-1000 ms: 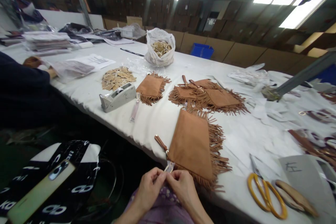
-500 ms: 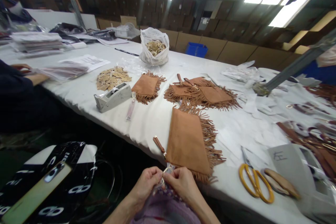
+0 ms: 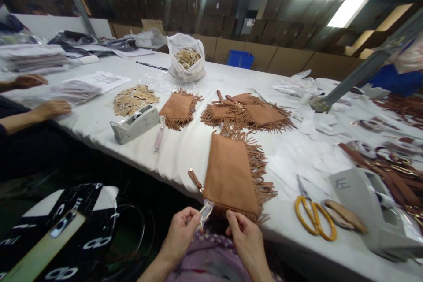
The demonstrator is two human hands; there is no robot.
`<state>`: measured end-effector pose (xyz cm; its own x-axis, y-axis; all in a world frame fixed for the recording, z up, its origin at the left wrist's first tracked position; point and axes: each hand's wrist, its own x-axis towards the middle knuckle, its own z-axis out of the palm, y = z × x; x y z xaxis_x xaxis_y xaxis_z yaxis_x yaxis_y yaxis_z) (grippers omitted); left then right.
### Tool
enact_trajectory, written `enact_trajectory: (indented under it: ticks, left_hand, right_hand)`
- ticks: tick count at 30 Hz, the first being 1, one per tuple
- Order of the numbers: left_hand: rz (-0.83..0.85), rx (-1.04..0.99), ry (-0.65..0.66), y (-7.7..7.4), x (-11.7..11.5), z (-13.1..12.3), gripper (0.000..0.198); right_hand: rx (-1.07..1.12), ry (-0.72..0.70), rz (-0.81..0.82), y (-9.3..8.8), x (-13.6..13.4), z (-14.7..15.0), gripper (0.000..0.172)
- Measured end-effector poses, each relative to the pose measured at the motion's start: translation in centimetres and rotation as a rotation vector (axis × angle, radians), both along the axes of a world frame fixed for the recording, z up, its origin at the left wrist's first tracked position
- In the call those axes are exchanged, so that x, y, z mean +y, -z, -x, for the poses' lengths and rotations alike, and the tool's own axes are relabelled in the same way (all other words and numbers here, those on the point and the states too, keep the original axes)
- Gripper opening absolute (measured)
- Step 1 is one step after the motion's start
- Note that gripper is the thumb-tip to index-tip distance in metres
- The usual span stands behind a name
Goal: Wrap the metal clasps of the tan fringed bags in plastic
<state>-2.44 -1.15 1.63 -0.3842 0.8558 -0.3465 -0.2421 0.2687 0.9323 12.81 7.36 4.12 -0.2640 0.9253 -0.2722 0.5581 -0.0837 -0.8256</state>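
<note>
A tan suede fringed pouch [image 3: 230,171] lies at the table's near edge, its brown zipper pull [image 3: 194,179] pointing left. Just below it, my left hand [image 3: 181,232] pinches a small clear plastic sleeve [image 3: 205,211] that hangs by the pouch's corner. My right hand [image 3: 246,240] sits beside it with fingers curled, its fingertips by the pouch's lower fringe; what it holds, if anything, I cannot make out.
Yellow-handled scissors [image 3: 313,215] and a grey tape dispenser [image 3: 370,211] lie right of the pouch. Another tape dispenser [image 3: 135,124], paper tags [image 3: 134,98], more fringed pouches [image 3: 246,112] and a bag of tags [image 3: 186,62] sit farther back. Another person's hands [image 3: 53,108] rest at left. A phone [image 3: 42,249] lies on a bag.
My hands have come apart: the right one let go of the clear sleeve and moved right, while the left keeps the sleeve. The view has shifted to the right.
</note>
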Motion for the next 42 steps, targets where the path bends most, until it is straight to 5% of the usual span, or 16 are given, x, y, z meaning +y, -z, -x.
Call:
enact_trajectory:
  ticks: [8, 15, 19, 23, 26, 30, 33, 37, 42]
  left_hand:
    - [-0.003, 0.389, -0.01, -1.1, -0.3, -1.0, 0.026]
    - [-0.075, -0.132, -0.053, -0.1, -0.1, -0.3, 0.039]
    - [-0.088, -0.143, -0.023, 0.0, -0.1, -0.1, 0.046]
    - [-0.06, 0.097, 0.045, -0.8, -0.2, -0.7, 0.034]
    - [-0.05, 0.228, 0.09, -0.9, -0.5, -0.7, 0.028]
    - [-0.003, 0.351, 0.033, -0.3, -0.7, -0.2, 0.025]
    - [0.03, 0.404, 0.025, -0.3, -0.6, -0.3, 0.023]
    - [0.08, 0.425, 0.091, -0.3, -0.5, -0.7, 0.021]
    - [0.055, 0.427, 0.054, 1.0, -0.4, 1.4, 0.034]
  right_hand:
    - [0.492, 0.03, 0.343, -0.6, -3.0, 2.9, 0.065]
    - [0.769, 0.039, 0.469, -0.7, -2.8, 3.9, 0.086]
    - [0.792, 0.017, 0.459, 0.9, -3.3, 4.6, 0.09]
    - [0.696, -0.009, 0.388, 2.4, -3.4, 5.1, 0.087]
    - [0.454, -0.228, 0.263, 1.0, -2.0, 4.6, 0.072]
    - [-0.049, -0.404, -0.205, -2.9, 1.4, 4.8, 0.03]
    - [-0.333, -0.44, -0.499, -4.0, 3.3, 7.3, 0.021]
    - [-0.544, -0.571, -0.623, -2.4, 3.8, 10.5, 0.027]
    - [-0.43, -0.561, -0.677, -0.3, 3.5, 9.5, 0.018]
